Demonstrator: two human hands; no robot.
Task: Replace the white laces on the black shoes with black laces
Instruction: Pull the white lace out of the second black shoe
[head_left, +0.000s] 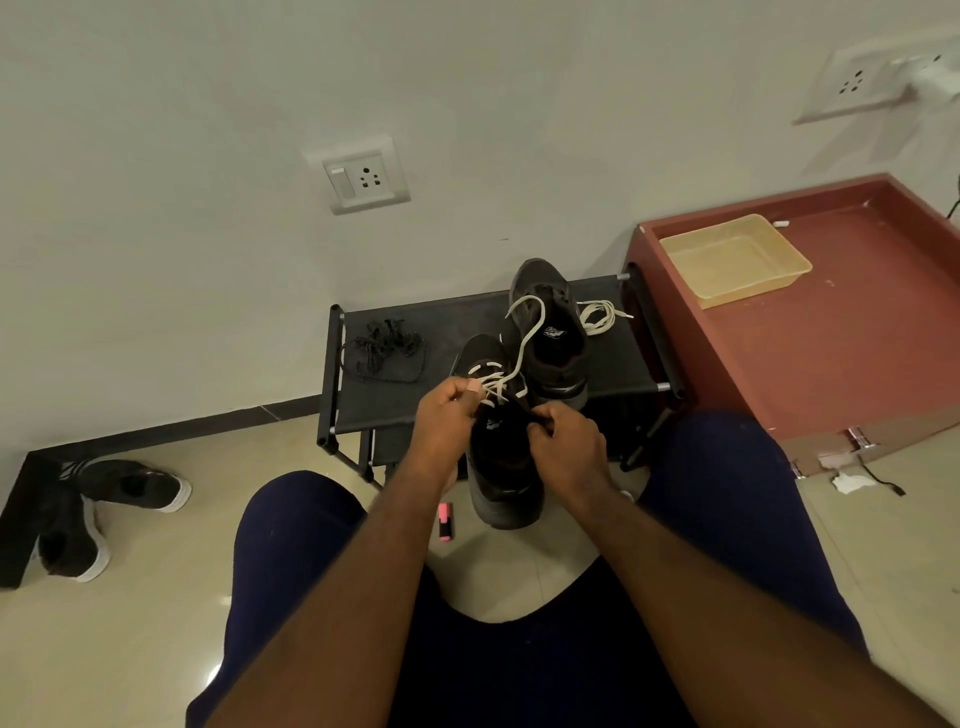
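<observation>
A black shoe (501, 467) is held up between my knees, toe pointing away. A white lace (524, 343) is threaded through its upper eyelets, and a loose end curls up over it. My left hand (447, 415) pinches the white lace at the eyelets. My right hand (569, 441) grips the shoe's tongue or collar edge. The second black shoe (550, 332) stands on the black rack (363, 405) with no lace in it. A removed white lace (600, 314) lies beside that shoe. Black laces (387, 351) lie in a bundle on the rack's left part.
A maroon cabinet top (831, 338) with a yellow plastic tray (735, 262) stands to the right. Another pair of dark sneakers (104, 509) lies on the floor at left. A pink marker (445, 521) lies on the tiles under the shoe. The wall with sockets (365, 179) is behind the rack.
</observation>
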